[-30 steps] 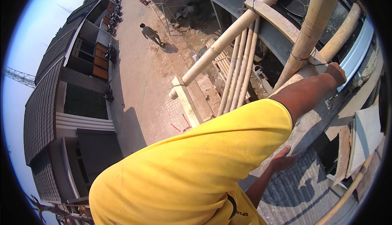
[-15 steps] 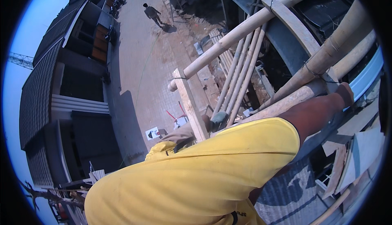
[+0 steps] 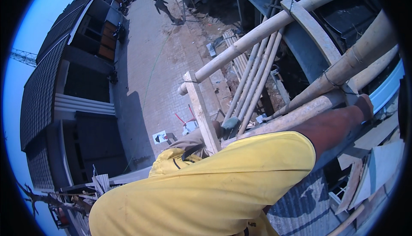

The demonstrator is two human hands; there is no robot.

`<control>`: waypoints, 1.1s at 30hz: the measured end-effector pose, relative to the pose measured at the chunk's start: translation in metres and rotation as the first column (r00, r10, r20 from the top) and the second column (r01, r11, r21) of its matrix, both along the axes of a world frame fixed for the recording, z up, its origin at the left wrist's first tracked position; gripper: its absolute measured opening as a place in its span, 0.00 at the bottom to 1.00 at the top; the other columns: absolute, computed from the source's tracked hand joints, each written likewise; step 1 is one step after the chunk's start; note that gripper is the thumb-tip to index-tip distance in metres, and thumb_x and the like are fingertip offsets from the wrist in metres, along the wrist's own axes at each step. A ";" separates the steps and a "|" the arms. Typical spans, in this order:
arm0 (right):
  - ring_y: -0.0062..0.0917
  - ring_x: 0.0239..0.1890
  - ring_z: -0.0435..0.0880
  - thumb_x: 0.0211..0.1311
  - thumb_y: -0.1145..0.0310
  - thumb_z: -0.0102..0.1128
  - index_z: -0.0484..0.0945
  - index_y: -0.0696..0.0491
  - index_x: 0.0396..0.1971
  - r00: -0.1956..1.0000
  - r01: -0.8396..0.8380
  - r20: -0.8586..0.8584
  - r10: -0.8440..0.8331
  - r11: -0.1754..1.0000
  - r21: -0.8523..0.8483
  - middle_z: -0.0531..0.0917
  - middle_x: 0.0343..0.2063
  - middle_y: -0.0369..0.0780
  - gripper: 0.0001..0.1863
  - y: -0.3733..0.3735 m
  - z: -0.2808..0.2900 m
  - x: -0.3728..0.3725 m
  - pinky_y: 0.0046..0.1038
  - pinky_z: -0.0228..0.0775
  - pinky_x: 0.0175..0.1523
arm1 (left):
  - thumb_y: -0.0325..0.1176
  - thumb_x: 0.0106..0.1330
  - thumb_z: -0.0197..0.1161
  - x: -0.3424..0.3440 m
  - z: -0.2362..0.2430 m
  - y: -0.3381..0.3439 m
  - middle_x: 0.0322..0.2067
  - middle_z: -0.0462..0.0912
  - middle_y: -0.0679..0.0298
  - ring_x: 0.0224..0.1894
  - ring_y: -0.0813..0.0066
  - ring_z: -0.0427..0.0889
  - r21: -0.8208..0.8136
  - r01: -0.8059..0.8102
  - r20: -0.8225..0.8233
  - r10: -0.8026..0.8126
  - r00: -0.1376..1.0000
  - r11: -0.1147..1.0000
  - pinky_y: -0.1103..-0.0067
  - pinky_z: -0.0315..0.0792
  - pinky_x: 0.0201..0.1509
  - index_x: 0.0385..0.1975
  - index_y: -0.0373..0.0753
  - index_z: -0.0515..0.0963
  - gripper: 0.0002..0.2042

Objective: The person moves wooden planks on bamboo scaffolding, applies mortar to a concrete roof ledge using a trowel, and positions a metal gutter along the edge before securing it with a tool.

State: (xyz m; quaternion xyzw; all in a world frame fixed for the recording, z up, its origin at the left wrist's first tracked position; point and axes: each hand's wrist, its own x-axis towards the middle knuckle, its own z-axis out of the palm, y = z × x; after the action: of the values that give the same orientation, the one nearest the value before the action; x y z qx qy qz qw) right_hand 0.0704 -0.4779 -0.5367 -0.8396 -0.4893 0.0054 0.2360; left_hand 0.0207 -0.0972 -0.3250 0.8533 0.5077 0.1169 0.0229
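My left arm in a yellow sleeve (image 3: 197, 197) stretches across the lower picture toward the right. My left hand (image 3: 362, 106) is at the bamboo framework, beside a pale blue curved strip (image 3: 384, 90), its fingers curled; what they grip is unclear. Above it, thick bamboo poles (image 3: 330, 75) are tied to a timber crosspiece (image 3: 311, 30). My right hand is hidden behind the yellow clothing. A grey-clad limb (image 3: 191, 139) with a teal end (image 3: 231, 123) lies beside an upright timber (image 3: 201, 120); whose it is, I cannot tell.
A paved lane (image 3: 146, 56) runs far below, with a person (image 3: 162, 8) in it and houses (image 3: 40, 99) along the left. Leaning bamboo poles (image 3: 253, 86) stand below the framework. Corrugated sheets (image 3: 292, 201) and loose boards (image 3: 369, 171) lie at the lower right.
The view has shifted, putting my left hand lower. My right hand has gone out of sight. The grey-clad limb has come into view. The person in the lane has moved.
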 end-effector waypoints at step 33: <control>0.51 0.62 0.68 0.67 0.43 0.50 0.60 0.60 0.65 0.998 0.044 0.044 -0.045 0.999 0.030 0.67 0.61 0.57 0.39 0.000 0.001 -0.003 0.47 0.62 0.64 | 0.29 0.57 0.60 -0.024 0.022 -0.024 0.33 0.86 0.61 0.37 0.62 0.86 0.083 0.094 0.000 -0.095 0.996 0.992 0.71 0.76 0.31 0.37 0.38 0.85 0.10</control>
State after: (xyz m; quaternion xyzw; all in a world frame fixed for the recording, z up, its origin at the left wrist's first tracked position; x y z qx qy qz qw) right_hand 0.0676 -0.4775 -0.5357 -0.8467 -0.4756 -0.0259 0.2371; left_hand -0.0035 -0.1217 -0.3028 0.8763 0.4614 0.1385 -0.0058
